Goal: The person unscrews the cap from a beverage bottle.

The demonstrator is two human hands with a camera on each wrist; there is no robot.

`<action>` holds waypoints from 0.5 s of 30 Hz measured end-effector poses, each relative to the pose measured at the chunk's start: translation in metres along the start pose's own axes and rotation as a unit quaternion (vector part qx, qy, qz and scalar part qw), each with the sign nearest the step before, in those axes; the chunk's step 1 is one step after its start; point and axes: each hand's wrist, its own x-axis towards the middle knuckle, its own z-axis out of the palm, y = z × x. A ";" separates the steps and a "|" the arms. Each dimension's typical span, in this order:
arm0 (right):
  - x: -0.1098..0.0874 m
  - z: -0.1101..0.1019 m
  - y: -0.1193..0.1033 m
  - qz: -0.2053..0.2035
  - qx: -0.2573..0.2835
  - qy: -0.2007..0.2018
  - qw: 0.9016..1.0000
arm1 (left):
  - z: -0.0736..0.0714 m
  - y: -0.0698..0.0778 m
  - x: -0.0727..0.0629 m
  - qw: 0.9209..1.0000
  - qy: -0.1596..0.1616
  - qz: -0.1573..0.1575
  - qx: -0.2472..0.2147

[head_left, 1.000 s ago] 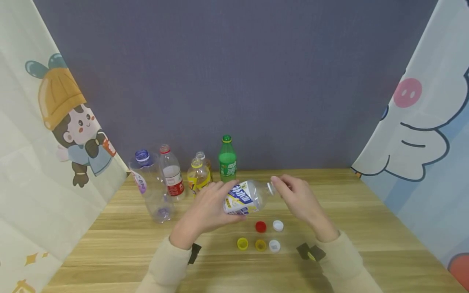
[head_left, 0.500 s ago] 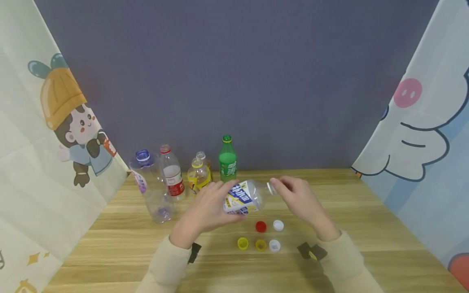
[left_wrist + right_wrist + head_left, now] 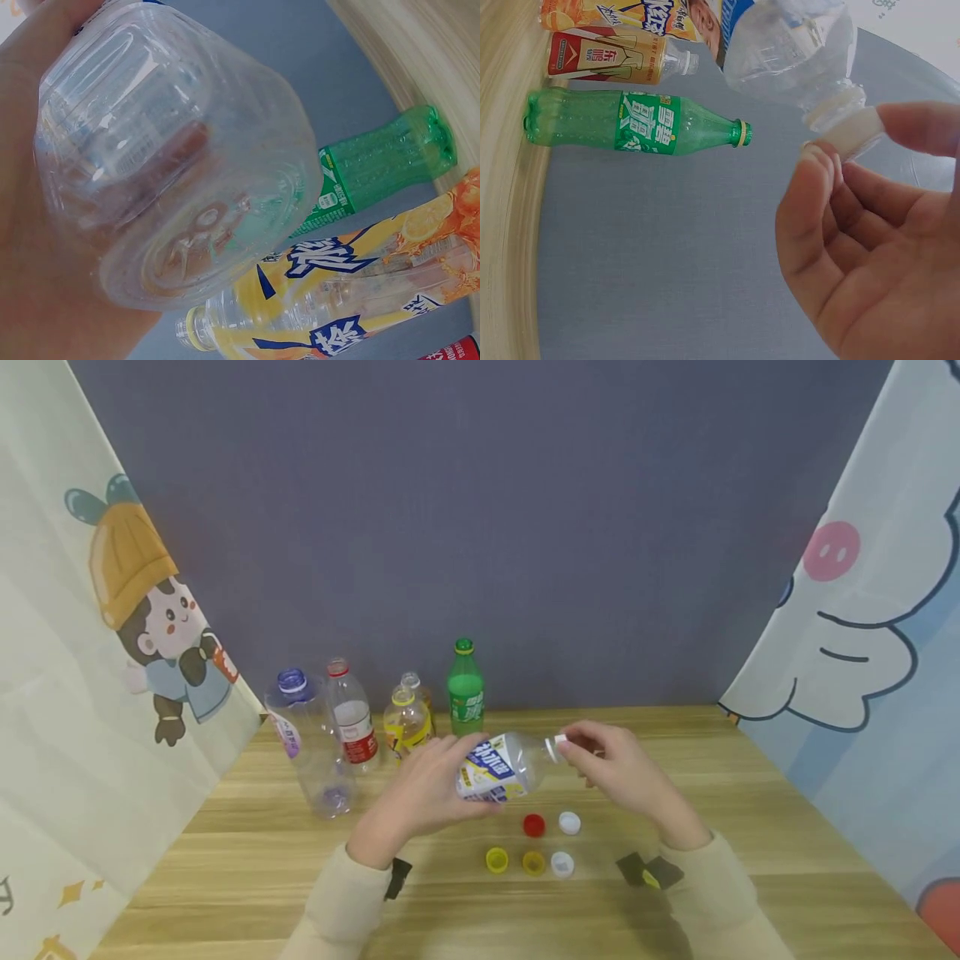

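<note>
My left hand grips a clear plastic bottle around its white, blue and yellow label. The bottle lies tilted in the air, its neck to the right and slightly up. In the left wrist view its ribbed base faces the camera. My right hand pinches a white cap at the bottle's mouth between thumb and fingertips. The right wrist view shows the cap against the neck; how far it is screwed on cannot be seen. The other fingers of that hand are bent below the cap.
Below the hands lie loose caps: a red cap, a yellow cap, an orange cap and white caps. Behind stand a green bottle, a red-labelled bottle, a yellow-labelled bottle and a tall clear bottle.
My right hand has shifted slightly right and its fingers have changed position around the white cap, which now shows more. The left hand and the bottle have hardly moved.
</note>
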 end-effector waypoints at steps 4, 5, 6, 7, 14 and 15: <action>-0.001 -0.001 0.001 -0.007 0.008 -0.003 1.000 | 0.001 0.000 -0.001 1.000 -0.002 0.001 0.003; -0.001 -0.001 0.001 -0.012 0.012 -0.003 1.000 | 0.001 0.000 -0.001 1.000 -0.002 0.001 0.003; -0.001 -0.001 0.002 -0.017 0.016 -0.003 1.000 | 0.000 0.000 -0.001 1.000 -0.002 0.001 0.004; 0.000 -0.002 0.002 -0.023 0.018 -0.001 1.000 | 0.000 0.000 0.000 1.000 -0.001 0.001 0.005; -0.001 -0.004 0.003 -0.034 0.022 0.011 0.999 | -0.001 -0.001 -0.001 1.000 -0.004 -0.005 0.008; -0.001 -0.005 0.002 -0.031 0.022 0.012 0.999 | -0.001 -0.001 -0.001 1.000 -0.004 -0.006 0.008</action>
